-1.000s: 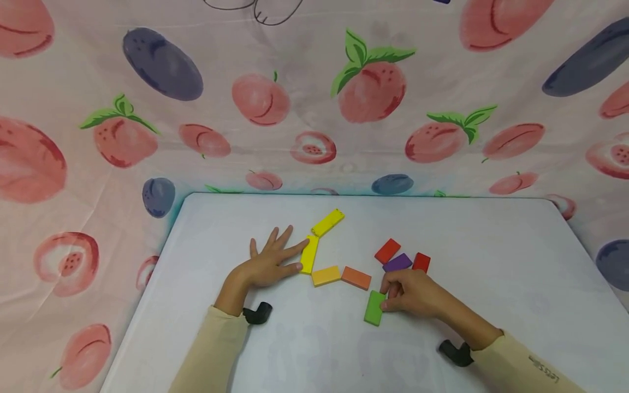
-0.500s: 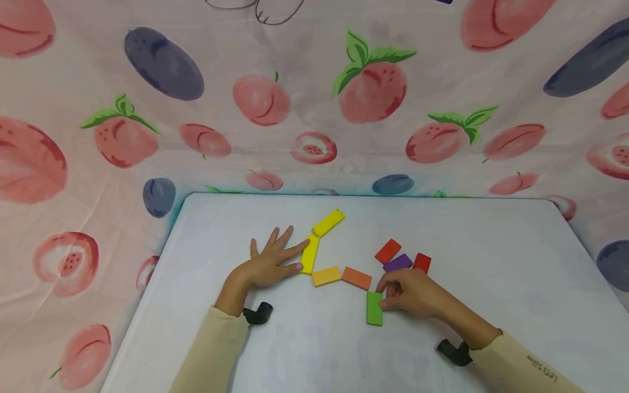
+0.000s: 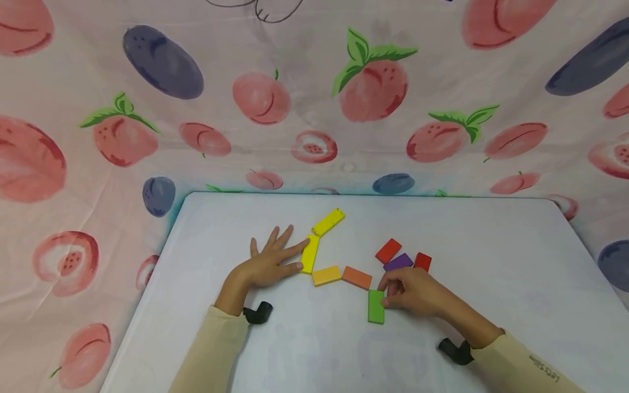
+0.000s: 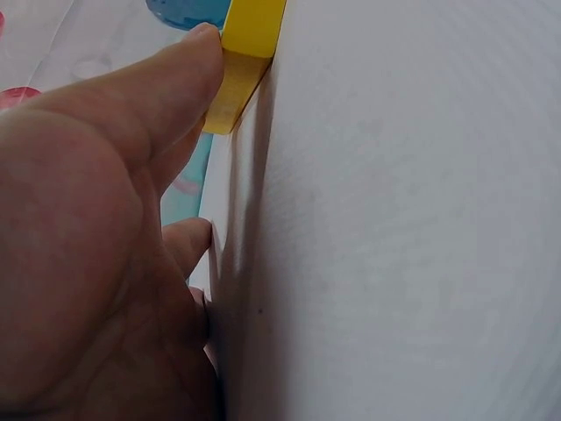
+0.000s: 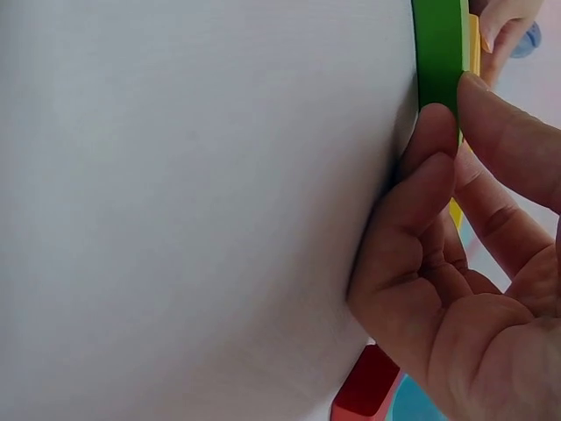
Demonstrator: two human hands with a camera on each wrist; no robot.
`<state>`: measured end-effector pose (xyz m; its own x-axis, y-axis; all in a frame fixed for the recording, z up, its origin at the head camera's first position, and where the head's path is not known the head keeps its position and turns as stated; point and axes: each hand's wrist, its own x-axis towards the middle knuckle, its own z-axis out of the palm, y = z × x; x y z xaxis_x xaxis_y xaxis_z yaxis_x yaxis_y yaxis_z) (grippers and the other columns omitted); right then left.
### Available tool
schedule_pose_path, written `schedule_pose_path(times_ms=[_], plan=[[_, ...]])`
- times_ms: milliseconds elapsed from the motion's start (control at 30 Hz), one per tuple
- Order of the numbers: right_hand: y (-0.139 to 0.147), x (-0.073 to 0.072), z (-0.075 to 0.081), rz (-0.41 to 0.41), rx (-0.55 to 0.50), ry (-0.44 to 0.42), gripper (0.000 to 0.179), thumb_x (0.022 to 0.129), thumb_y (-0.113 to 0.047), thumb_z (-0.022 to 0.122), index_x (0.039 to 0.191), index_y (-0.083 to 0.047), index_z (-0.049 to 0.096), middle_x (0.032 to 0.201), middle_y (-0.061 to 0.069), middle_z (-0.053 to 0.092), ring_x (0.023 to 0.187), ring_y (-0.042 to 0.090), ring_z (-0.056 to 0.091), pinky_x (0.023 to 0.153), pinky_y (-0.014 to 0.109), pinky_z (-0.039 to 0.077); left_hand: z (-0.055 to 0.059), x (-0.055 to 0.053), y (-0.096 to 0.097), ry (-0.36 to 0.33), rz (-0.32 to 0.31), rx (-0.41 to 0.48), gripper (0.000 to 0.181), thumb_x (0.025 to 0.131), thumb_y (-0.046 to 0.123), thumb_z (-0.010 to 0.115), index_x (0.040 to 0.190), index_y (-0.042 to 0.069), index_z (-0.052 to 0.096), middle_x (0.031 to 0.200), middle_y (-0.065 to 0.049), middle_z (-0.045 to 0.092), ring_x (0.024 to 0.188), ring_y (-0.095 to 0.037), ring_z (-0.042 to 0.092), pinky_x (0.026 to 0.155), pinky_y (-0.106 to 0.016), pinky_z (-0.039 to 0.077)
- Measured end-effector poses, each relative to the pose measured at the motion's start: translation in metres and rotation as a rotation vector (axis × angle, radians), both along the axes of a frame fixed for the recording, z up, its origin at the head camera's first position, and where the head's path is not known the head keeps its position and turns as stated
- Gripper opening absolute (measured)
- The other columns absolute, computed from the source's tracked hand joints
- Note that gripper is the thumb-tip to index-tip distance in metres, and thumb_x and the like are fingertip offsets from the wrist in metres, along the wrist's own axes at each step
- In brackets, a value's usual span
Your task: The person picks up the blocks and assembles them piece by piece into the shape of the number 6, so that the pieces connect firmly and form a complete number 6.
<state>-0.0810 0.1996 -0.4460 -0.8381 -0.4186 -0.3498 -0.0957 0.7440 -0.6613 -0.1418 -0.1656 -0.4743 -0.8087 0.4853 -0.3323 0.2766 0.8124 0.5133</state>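
My left hand [image 3: 267,267] lies spread at the left, its index finger and thumb touching a yellow block [image 3: 309,255]. In the left wrist view the thumb meets this yellow block's [image 4: 254,31] near end. My right hand [image 3: 415,292], fingers curled, holds a green block [image 3: 375,307] by its right side. Seen from the right wrist, the thumb is on the green block's [image 5: 441,53] upper edge and curled fingers are against its side. The green block's far end is close to an orange block [image 3: 356,277]. A yellow-orange block [image 3: 326,276] sits between the orange and yellow ones.
A second yellow block [image 3: 328,222] slants away at the chain's far end. Beyond my right hand lie a red block [image 3: 388,251], a purple block [image 3: 398,262] and another red block [image 3: 422,262]. The white table [image 3: 236,215] meets a fruit-print cloth [image 3: 314,103] at its back edge.
The green block has turned from a slant to nearly straight and shifted slightly right and away, its far end nearer the orange block. My left hand has stayed in place.
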Motion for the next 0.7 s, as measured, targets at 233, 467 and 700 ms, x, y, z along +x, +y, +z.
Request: schedule_pose_path(times_ms=[233, 467, 700], plan=[[0.0009, 0.0007, 0.0005, -0.004, -0.004, -0.006, 0.023, 0.083, -0.025, 0.086, 0.101, -0.018, 0.075, 0.076, -0.006, 0.062, 0.076, 0.014, 0.057, 0.064, 0.024, 0.05, 0.002, 0.0007, 0.001, -0.003, -0.003, 0.0, 0.063, 0.102, 0.057, 0.051, 0.159, 0.045, 0.028, 0.174, 0.001, -0.006, 0.159, -0.031, -0.018, 0.112, -0.075, -0.02], [0.0008, 0.0004, 0.0002, -0.011, 0.006, -0.007, 0.024, 0.083, -0.025, 0.086, 0.103, -0.018, 0.074, 0.076, -0.006, 0.061, 0.075, 0.014, 0.057, 0.063, 0.024, 0.049, 0.0041, 0.0009, 0.0016, -0.002, 0.002, 0.0, 0.062, 0.102, 0.055, 0.052, 0.159, 0.045, 0.029, 0.174, 0.001, -0.005, 0.159, -0.031, -0.017, 0.112, -0.076, -0.02], [0.0014, 0.0003, 0.0007, -0.009, 0.0, -0.005, 0.024, 0.083, -0.025, 0.086, 0.104, -0.018, 0.074, 0.076, -0.005, 0.061, 0.075, 0.014, 0.057, 0.063, 0.024, 0.049, 0.0047, 0.0007, 0.0018, -0.016, 0.007, 0.005, 0.062, 0.102, 0.056, 0.052, 0.158, 0.046, 0.028, 0.174, 0.002, -0.006, 0.159, -0.032, -0.017, 0.112, -0.075, -0.021]])
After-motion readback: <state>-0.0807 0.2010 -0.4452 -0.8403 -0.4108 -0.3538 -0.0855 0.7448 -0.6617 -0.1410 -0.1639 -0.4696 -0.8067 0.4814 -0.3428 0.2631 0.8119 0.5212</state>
